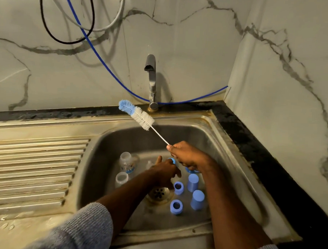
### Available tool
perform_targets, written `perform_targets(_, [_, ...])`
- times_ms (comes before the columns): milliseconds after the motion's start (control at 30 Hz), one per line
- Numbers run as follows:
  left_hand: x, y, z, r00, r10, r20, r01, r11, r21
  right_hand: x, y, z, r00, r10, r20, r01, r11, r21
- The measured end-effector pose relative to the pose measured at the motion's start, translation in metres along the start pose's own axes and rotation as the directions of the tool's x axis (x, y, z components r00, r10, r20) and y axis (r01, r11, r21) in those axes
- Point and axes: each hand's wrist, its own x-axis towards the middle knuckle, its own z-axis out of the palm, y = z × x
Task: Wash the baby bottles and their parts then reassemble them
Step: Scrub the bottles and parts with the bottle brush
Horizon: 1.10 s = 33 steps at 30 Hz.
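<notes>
The right hand (188, 155) gripped the bottle brush (136, 114) by its handle, bristles angled up toward the tap (151, 80). The left hand (165, 171) reached low into the steel sink (233, 146), pinching a blue ring (172, 160). Clear bottles (126, 161) and blue caps (197, 199) lay around the drain, below marble-patterned walls.

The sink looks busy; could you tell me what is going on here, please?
A person is washing baby bottle parts in a steel sink. The right hand grips the handle of a bottle brush, its bristles raised toward the tap, which shows no running water. The left hand reaches down by a blue ring. Two clear bottles stand at the left, with blue caps and collars near the drain.
</notes>
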Motion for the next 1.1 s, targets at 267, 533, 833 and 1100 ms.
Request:
perform_targets(267, [0.006, 0.007, 0.012, 0.998, 0.025, -0.054, -0.024, 1.000, 0.012, 0.004, -0.005, 0.005, 0.999, -0.042, -0.005, 0.041, 0.998, -0.040])
perform_targets(533, [-0.052, -0.049, -0.034, 0.796, -0.542, -0.268, -0.066, 0.363, -0.929, 0.007, -0.005, 0.010, 0.997, -0.043, -0.062, 0.042, 0.999, -0.016])
perform_targets(833, [-0.111, -0.075, -0.052, 0.746, -0.653, -0.128, -0.577, -0.539, -0.614, 0.002, -0.018, 0.033, 0.968, -0.241, -0.067, 0.242, 0.970, 0.006])
perform_targets(1100, [-0.107, -0.077, -0.058, 0.715, -0.672, -0.194, -0.637, -0.511, -0.576, 0.007, -0.017, 0.045, 0.968, -0.243, 0.058, 0.248, 0.965, -0.085])
